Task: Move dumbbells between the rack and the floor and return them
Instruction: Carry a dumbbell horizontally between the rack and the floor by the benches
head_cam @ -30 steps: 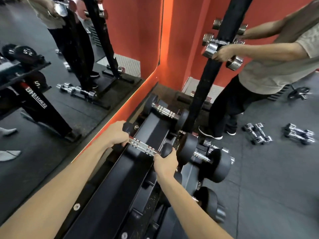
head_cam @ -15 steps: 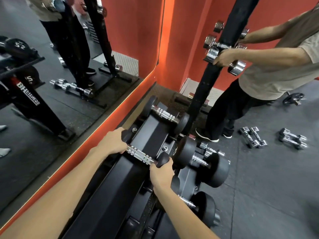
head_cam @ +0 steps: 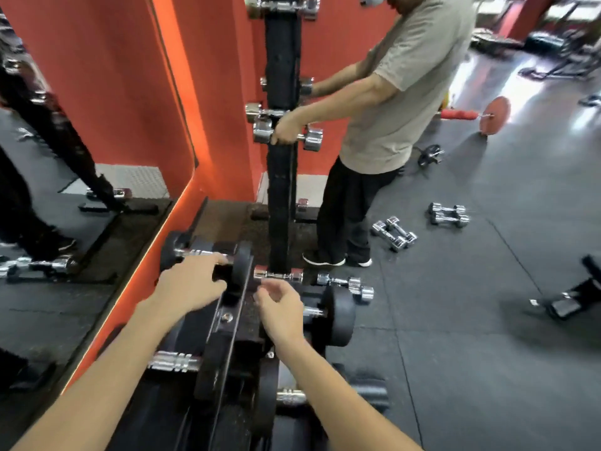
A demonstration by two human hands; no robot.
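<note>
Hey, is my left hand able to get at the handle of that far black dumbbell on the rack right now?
Probably yes: the left hand already hangs at the dumbbell, fingertips near its handle, with nothing between them.

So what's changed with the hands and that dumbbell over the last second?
Both hands let go of the small black dumbbell's ends and moved forward. The left hand now reaches the chrome handle of the far black dumbbell; the right hand hovers with fingers loosely curled, holding nothing. The chrome dumbbells on the floor lie as before; the other person is still at the upright rack.
</note>
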